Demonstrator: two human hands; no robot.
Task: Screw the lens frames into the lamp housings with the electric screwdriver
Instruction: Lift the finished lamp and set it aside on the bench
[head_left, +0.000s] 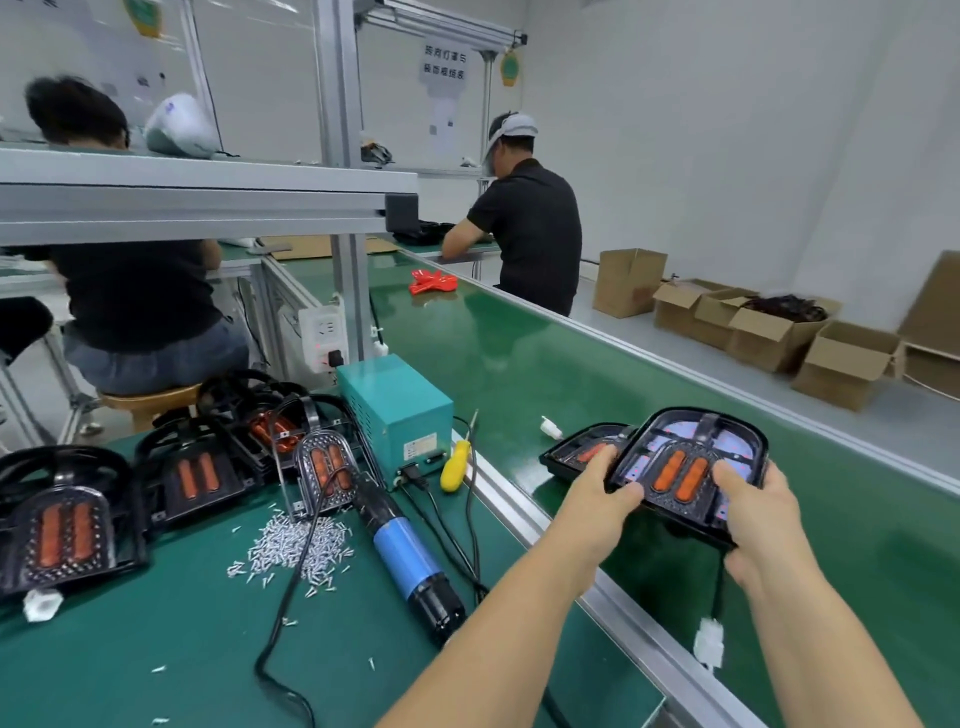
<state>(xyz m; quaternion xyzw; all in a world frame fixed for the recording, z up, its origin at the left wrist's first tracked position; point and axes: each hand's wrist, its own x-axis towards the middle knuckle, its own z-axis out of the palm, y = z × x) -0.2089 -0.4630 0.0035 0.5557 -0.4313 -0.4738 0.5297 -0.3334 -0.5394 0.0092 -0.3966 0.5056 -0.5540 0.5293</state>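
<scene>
Both hands are out over the green conveyor belt (519, 364), gripping one lamp housing (691, 467) between them: the left hand (602, 493) curls round its left edge, the right hand (753, 514) clamps the right side, thumb on top. A cable with a white connector (709, 644) dangles below it. Just behind, a second housing (582, 452) lies on the belt. Left, on the green surface (156, 623), the electric screwdriver (405, 556) lies flat beside a heap of screws (291, 545). Further left and back, more housings (62, 519) sit in a row. Beyond them stands the teal power box (395, 410), a yellow-handled tool (454, 462) next to it. Farther off, two workers at their stations, cardboard boxes (831, 358) on the floor.
</scene>
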